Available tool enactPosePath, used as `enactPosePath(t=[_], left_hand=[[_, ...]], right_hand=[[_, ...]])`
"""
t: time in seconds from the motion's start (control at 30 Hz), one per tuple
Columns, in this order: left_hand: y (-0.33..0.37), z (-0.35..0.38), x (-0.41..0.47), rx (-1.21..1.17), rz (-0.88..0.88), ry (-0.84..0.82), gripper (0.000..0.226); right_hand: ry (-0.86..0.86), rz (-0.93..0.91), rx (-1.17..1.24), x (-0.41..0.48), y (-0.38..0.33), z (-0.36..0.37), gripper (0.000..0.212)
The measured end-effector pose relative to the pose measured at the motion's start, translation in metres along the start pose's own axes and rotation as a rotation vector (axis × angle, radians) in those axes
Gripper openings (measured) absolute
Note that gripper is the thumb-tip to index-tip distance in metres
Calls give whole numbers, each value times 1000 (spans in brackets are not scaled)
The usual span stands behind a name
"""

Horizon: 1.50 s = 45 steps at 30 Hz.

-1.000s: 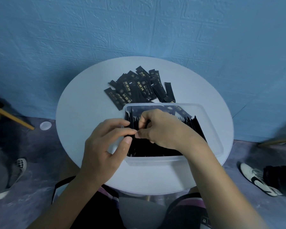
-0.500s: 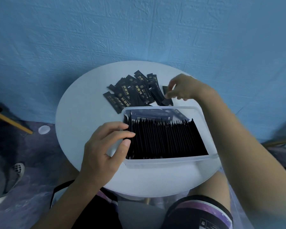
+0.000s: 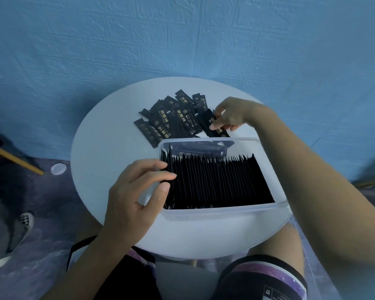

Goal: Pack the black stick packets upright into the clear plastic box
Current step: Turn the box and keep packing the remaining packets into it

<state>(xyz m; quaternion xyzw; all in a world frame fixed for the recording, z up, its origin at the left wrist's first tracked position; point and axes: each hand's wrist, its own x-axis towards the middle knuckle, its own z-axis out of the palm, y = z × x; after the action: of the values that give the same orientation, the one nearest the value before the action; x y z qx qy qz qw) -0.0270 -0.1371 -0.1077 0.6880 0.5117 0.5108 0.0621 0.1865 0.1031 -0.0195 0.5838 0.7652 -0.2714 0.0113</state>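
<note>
Beyond clear plastic box (image 3: 225,211): right hand (image 3: 232,118) fingers pinch one black stick packet (image 3: 211,121). Likely light, slick, bendy; grip mid-length. Left hand (image 3: 134,191) fingers rest spread on upright row (image 3: 214,180) inside.

Blue wall (image 3: 182,40) ahead, embossed in a brick-like pattern. Table (image 3: 108,148) pale, near white. Loose packets (image 3: 171,122) are black with gold print, and so is the packet (image 3: 208,118) in my right hand (image 3: 230,115). Packed row (image 3: 217,182) shows plain black edges inside the clear box (image 3: 225,210). My shorts (image 3: 268,271) are black with a purple band, maybe starry. Floor (image 3: 41,267) is mottled purple-grey, with a black-and-white checked shoe (image 3: 24,221) down left.
</note>
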Motion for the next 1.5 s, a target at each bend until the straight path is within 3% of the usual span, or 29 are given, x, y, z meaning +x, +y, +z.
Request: enactPosePath(t=[0.23, 0.7, 0.9, 0.97, 1.03, 1.1, 1.17, 1.27, 1.37, 1.5], left_hand=[[-3, 1, -1, 17, 2, -4, 27], [-2, 0, 0, 23, 7, 7, 28], [-2, 1, 1, 20, 9, 5, 28], [-2, 1, 1, 17, 10, 2, 28], [-3, 1, 0, 18, 11, 2, 28], [-3, 1, 0, 20, 12, 3, 29], [-3, 0, 0, 23, 12, 2, 29], [-3, 0, 0, 24, 16, -3, 29], [-3, 1, 0, 26, 11, -6, 29], [-3, 1, 0, 34, 21, 2, 29]], right_hand=[[49, -2, -114, 16, -5, 17, 38], [-48, 62, -120, 19, -7, 25, 30], [-10, 66, -91, 12, 1, 16, 42], [21, 58, -73, 7, 2, 10, 36], [73, 41, 18, 1, 3, 2, 26], [135, -3, 207, -5, 4, -8, 32], [188, -70, 406, -24, -3, -14, 25], [159, -197, 599, -69, -23, -12, 19], [48, -259, 527, -109, -41, 13, 25], [-36, -182, 325, -123, -54, 60, 35]])
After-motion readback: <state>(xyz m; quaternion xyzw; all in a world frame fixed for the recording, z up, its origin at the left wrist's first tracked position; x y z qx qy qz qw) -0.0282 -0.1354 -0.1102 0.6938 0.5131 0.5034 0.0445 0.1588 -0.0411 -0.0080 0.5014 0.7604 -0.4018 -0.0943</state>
